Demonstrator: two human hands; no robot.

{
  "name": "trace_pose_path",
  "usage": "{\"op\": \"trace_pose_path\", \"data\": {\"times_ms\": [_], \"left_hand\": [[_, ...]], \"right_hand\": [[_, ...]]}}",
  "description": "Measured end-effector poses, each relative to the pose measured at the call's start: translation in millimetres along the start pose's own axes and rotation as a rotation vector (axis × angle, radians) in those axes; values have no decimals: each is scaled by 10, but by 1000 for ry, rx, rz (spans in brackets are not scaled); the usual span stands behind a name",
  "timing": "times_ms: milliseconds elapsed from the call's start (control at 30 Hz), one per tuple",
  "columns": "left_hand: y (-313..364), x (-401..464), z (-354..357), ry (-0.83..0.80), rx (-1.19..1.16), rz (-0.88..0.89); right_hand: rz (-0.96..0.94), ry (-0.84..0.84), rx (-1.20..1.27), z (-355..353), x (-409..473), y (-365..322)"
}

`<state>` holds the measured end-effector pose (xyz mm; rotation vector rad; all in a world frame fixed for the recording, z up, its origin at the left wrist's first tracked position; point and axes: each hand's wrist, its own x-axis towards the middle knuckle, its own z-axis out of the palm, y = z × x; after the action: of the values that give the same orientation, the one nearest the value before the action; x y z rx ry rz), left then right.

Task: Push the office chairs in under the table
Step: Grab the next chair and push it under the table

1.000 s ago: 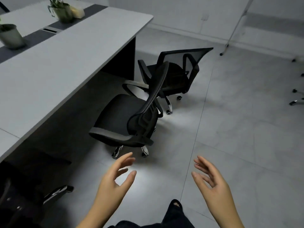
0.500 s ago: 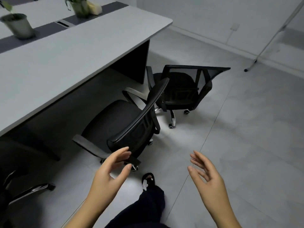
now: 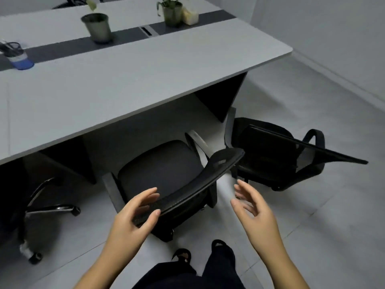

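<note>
Closed in on near chair (image 3: 162, 170) since a second ago; cupping its curved plastic top rim with left hand (image 3: 129, 222), thumb behind the mesh back. Holding right hand (image 3: 256, 213) spread, loose, just beside, touching nothing. Facing smooth grey table (image 3: 125, 90), padded seat near its edge.

The left hand (image 3: 133, 217) clasps the near chair backrest (image 3: 208, 175) — right hand (image 3: 254, 209) hovers beside, fingers spread.

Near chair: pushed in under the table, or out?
Out. The near chair has its whole seat showing on this side of the table edge, none of it beneath the tabletop.
</note>
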<state>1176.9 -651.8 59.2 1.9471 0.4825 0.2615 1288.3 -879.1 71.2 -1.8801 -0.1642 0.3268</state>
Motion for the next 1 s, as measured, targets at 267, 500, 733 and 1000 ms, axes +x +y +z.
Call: {"op": "trace_pose_path", "data": {"times_ms": [267, 500, 733, 1000], "left_hand": [[-186, -77, 581, 157, 285, -243], [-466, 169, 846, 176, 854, -216], [-601, 489, 698, 140, 974, -310], [-745, 1053, 320, 83, 946, -360]], "right_hand": [[-297, -558, -559, -255, 1134, 247], [-744, -734, -1021, -105, 1814, 607], [-781, -759, -1139, 200, 2192, 532], [-832, -740, -1150, 594, 2555, 372]]}}
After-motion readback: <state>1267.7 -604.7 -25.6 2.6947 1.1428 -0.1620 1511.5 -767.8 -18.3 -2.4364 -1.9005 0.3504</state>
